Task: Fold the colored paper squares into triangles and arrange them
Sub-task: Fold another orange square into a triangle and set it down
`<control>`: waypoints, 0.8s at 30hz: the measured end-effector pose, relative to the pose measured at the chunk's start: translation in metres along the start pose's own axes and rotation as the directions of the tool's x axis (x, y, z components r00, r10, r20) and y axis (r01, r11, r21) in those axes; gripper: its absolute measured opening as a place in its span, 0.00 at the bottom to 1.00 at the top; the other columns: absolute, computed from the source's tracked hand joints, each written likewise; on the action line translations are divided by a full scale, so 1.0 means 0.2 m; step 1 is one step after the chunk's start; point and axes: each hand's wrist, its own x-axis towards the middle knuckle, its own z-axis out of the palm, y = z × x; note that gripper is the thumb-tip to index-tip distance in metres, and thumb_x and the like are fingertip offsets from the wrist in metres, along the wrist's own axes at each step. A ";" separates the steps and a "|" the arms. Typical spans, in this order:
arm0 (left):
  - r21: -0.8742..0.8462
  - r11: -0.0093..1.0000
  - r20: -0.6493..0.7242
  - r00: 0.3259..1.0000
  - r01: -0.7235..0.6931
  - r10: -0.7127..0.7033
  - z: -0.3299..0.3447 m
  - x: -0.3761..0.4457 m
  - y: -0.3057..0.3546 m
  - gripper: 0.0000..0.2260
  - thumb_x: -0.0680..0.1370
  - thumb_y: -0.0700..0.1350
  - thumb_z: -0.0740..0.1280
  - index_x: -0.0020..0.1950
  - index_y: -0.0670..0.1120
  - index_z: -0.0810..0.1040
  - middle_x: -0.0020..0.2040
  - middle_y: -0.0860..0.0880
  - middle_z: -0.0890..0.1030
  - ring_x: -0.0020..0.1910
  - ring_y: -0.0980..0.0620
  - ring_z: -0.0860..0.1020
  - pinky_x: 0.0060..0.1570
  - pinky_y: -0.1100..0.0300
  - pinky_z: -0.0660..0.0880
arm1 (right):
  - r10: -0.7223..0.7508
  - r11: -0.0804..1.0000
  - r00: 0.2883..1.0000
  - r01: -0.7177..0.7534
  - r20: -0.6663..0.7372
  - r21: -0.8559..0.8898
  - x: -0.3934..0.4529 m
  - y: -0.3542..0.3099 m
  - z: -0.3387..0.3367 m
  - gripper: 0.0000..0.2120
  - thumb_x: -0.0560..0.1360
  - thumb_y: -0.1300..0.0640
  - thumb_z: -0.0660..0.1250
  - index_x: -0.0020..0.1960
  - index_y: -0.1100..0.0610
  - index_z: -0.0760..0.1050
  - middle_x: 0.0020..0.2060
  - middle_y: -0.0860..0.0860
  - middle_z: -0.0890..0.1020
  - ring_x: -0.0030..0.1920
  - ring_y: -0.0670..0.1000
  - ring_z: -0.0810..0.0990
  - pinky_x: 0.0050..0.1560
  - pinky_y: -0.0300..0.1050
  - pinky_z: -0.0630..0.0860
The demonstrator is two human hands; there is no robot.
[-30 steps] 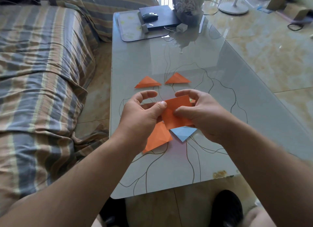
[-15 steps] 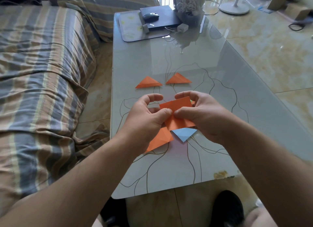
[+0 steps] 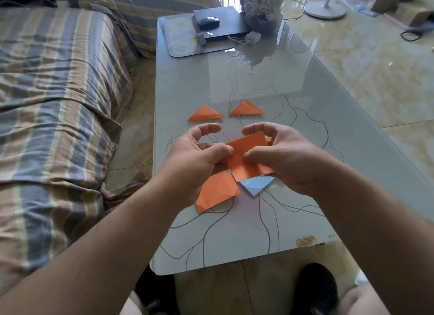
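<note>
Beyond hands (image 3: pixel 244 159): two orange triangles (image 3: pixel 205 114).

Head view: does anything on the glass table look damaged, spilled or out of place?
One oddity: an orange-brown stain on the glass table at its near edge, like a dried spill or worn finish. Otherwise the two folded orange triangles lie side by side, and both hands pinch the orange paper.

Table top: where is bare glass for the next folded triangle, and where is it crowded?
Free: right of the right orange triangle toward the table edge, and the band between both triangles and the mouse pad. Crowded: under the hands, where the orange square and blue paper lie.
</note>
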 end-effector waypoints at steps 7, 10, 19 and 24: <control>-0.012 1.000 -0.013 1.000 0.007 -0.007 -0.02 0.02 0.02 0.10 0.84 0.37 0.59 0.60 0.44 0.78 0.43 0.42 0.85 0.45 0.43 0.83 0.55 0.44 0.82 | 0.005 0.998 1.000 -0.004 0.017 -0.069 -0.01 0.00 0.00 0.22 0.71 0.68 0.76 0.61 0.51 0.78 0.45 0.64 0.86 0.39 0.60 0.85 0.45 0.52 0.81; 0.094 0.995 0.069 0.998 -0.013 0.006 -0.01 -0.01 0.02 0.09 0.82 0.41 0.68 0.62 0.44 0.78 0.46 0.42 0.86 0.44 0.43 0.86 0.46 0.51 0.84 | -0.007 0.997 1.000 0.008 0.019 -0.077 -0.01 0.01 0.01 0.21 0.72 0.70 0.74 0.60 0.52 0.78 0.45 0.63 0.86 0.40 0.59 0.85 0.47 0.54 0.83; 0.124 0.992 0.083 0.996 -0.028 0.018 0.00 -0.02 -0.01 0.14 0.77 0.36 0.74 0.62 0.43 0.80 0.53 0.30 0.83 0.46 0.40 0.87 0.48 0.51 0.85 | -0.002 0.993 1.000 0.001 -0.006 -0.116 0.00 0.02 0.01 0.24 0.70 0.65 0.74 0.62 0.46 0.77 0.43 0.61 0.85 0.39 0.58 0.84 0.45 0.53 0.81; 0.057 0.998 0.088 0.996 -0.003 -0.002 -0.01 0.00 -0.01 0.13 0.77 0.36 0.73 0.61 0.43 0.81 0.51 0.33 0.85 0.48 0.41 0.87 0.48 0.53 0.85 | 0.004 0.996 1.000 -0.005 -0.013 -0.090 0.01 0.02 -0.01 0.24 0.71 0.65 0.72 0.63 0.47 0.77 0.45 0.59 0.86 0.40 0.56 0.86 0.44 0.50 0.81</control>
